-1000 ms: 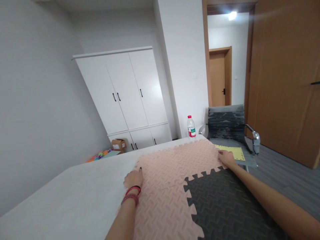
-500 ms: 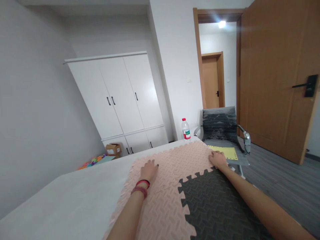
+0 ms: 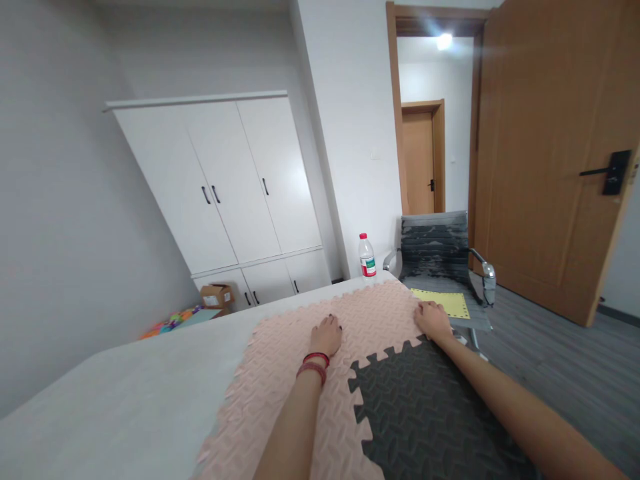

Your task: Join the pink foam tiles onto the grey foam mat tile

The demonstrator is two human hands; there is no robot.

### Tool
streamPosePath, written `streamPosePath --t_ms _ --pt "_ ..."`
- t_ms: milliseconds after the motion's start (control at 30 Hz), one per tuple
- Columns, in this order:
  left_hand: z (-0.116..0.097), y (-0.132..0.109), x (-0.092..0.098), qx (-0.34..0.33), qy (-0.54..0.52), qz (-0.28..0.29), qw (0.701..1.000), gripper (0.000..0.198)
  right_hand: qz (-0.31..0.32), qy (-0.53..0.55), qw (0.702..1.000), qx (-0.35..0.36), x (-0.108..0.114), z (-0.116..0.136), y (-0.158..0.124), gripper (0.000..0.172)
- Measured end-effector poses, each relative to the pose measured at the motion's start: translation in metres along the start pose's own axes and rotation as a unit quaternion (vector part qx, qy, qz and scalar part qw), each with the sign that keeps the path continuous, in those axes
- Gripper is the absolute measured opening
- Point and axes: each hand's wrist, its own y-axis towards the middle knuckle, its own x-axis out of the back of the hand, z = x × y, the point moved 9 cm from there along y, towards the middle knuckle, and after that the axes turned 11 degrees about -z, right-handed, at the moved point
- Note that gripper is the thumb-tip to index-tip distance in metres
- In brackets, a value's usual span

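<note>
Pink interlocking foam mats (image 3: 280,353) lie on the white table, joined along a toothed edge to a black foam mat (image 3: 430,407). My left hand (image 3: 327,335), with red bands at its wrist, rests palm down on the pink foam near the seam between the pink tiles, its fingers loosely spread. My right hand (image 3: 433,320) lies palm down over the right edge of the pink mat, just beyond the corner of the black one. Its fingers are laid out on the foam, and neither hand grips anything.
A plastic bottle (image 3: 367,257) with a red cap stands at the table's far corner. Behind the right edge is a worn chair (image 3: 434,247) with a yellow foam piece (image 3: 445,301) on its seat. The white table (image 3: 150,393) extends left. A cardboard box (image 3: 217,295) sits beyond it.
My left hand has slid to the right across the pink foam towards the seam. My right hand stays at the mat's right edge. The camera view has turned slightly.
</note>
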Motion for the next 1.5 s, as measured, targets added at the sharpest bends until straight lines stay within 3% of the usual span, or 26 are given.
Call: streamPosePath --t_ms 200,400,600,833,967,1067,1167,1233,1267,1333,1400,1500 --pt "0.015 -0.010 0.021 0.021 -0.040 0.070 0.997 0.055 -0.004 0.000 1.000 -0.013 0.017 0.004 -0.004 0.038" --pt "0.009 -0.058 0.051 -0.054 -0.067 0.115 0.990 0.071 -0.011 0.002 1.000 -0.019 0.022 0.006 -0.005 0.036" --pt "0.008 -0.117 0.042 -0.068 -0.059 0.122 0.988 0.054 -0.018 0.001 1.000 -0.021 0.016 0.006 -0.004 0.037" --pt "0.013 -0.124 0.032 -0.032 -0.088 0.129 0.987 0.054 -0.010 0.041 0.999 -0.027 0.029 0.006 -0.006 0.041" --pt "0.010 -0.126 0.039 -0.011 -0.111 0.115 0.987 0.054 -0.030 0.079 0.996 0.006 0.064 0.025 -0.011 0.044" --pt "0.003 -0.130 0.050 0.000 -0.114 0.091 0.989 0.055 -0.027 0.137 0.983 0.118 0.109 0.068 -0.031 0.040" --pt "-0.004 -0.134 0.066 0.007 -0.110 0.061 0.992 0.055 0.024 0.236 0.935 0.262 0.172 0.110 -0.086 0.039" --pt "-0.007 -0.142 0.077 0.011 -0.110 0.055 0.992 0.053 0.088 0.270 0.900 0.330 0.214 0.118 -0.140 0.038" --pt "-0.008 -0.149 0.082 0.014 -0.112 0.055 0.992 0.053 0.125 0.273 0.886 0.353 0.230 0.114 -0.169 0.037" --pt "-0.011 -0.171 0.093 0.014 -0.118 0.061 0.991 0.052 0.160 0.278 0.886 0.336 0.254 0.084 -0.219 0.035" --pt "-0.016 -0.207 0.103 0.002 -0.118 0.071 0.990 0.052 0.137 0.286 0.912 0.259 0.263 0.030 -0.252 0.036" --pt "-0.030 -0.277 0.106 -0.036 -0.112 0.109 0.987 0.057 0.077 0.311 0.940 0.117 0.248 -0.074 -0.283 0.036"
